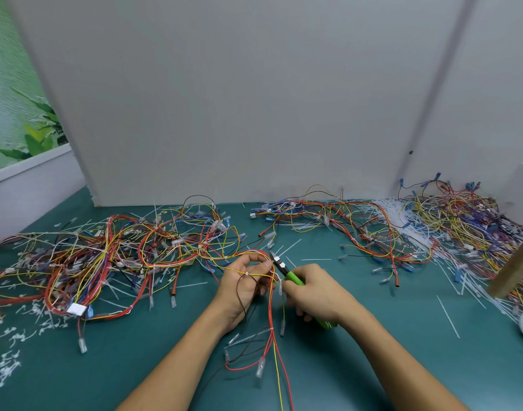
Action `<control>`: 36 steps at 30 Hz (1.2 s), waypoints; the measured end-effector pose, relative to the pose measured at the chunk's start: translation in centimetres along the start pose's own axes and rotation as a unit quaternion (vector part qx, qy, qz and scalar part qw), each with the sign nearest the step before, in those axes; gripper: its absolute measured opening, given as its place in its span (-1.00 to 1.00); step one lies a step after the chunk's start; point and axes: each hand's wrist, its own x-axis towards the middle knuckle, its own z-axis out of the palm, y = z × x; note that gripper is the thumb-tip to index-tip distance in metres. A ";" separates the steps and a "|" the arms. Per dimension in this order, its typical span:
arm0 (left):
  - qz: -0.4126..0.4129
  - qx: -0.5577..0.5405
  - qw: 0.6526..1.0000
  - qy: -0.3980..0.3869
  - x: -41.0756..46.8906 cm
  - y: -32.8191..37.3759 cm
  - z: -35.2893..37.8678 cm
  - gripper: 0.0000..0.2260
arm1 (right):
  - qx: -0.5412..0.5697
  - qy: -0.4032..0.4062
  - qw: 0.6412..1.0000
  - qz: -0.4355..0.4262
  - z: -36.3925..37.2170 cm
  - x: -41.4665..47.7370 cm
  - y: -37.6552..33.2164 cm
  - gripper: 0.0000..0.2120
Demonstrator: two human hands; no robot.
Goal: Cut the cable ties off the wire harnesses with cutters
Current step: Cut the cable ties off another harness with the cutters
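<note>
Green mat (pixel 373 366): harness piles left (pixel 106 256) and right (pixel 432 229), cut ties scattered between. Held harness (pixel 273 307) hangs toward the person, long axis near-vertical in view. Left hand (pixel 242 286) has fingers curled round its red/yellow wires at the top loop. Right hand (pixel 316 295) is wrapped round the green-handled cutters (pixel 294 277), nose pointing up-left across the wires, just right of the left fingertips. Nearest white cable tie (pixel 247 273) sits left of the nose, over the left palm: small, snug on 1 yellow strand. Blade gap: can't tell.
</note>
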 end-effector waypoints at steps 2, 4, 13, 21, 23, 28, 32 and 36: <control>0.003 0.002 1.000 -0.001 0.0 0.0 0.1 -0.94 | -0.009 0.011 1.000 0.000 0.1 0.0 0.1 -0.71; 0.003 0.004 1.000 -0.002 0.0 0.0 0.0 -0.94 | -0.034 0.034 0.999 0.002 0.2 0.0 0.2 -0.70; 0.000 0.003 1.000 0.004 0.1 -0.2 -0.1 -0.93 | -0.052 0.059 0.997 0.002 0.4 -0.1 0.1 -0.73; -0.001 -0.003 1.000 -0.003 0.2 -0.2 -0.2 -0.92 | -0.047 0.017 0.999 -0.012 0.0 -0.2 0.2 -0.77; -0.002 -0.004 1.000 -0.003 0.2 -0.3 -0.2 -0.92 | -0.035 -0.007 0.999 -0.015 -0.3 -0.1 0.3 -0.81; -0.005 -0.006 1.000 -0.004 0.2 -0.2 -0.1 -0.92 | 0.001 -0.053 0.998 -0.022 -0.8 -0.1 0.3 -0.85; -0.005 -0.001 1.000 -0.005 0.1 -0.1 0.0 -0.91 | 0.004 -0.034 0.999 -0.016 -0.5 0.0 0.4 -0.79; -0.005 0.006 1.000 -0.005 0.0 0.0 0.0 -0.92 | -0.004 -0.002 1.000 -0.004 -0.1 0.2 0.7 -0.73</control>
